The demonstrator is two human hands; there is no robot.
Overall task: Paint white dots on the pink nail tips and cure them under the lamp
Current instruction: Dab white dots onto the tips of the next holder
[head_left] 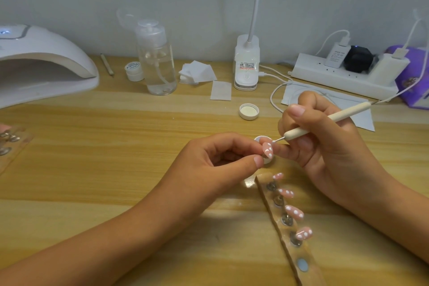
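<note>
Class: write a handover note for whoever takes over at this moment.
Left hand pinches a pink nail tip with several white dots, above a small white pot.
Right hand grips a cream dotting pen, its point close to that tip.
Four dotted pink tips sit on the brownish holder strip; one spot is empty.
To do: finish this tip, remount it, cure under the white dome lamp far left.

White-dotted pink nail tip (267, 150) over perhaps a paint pot (258, 139); four tips (294, 212) on strip (286, 230).
</note>
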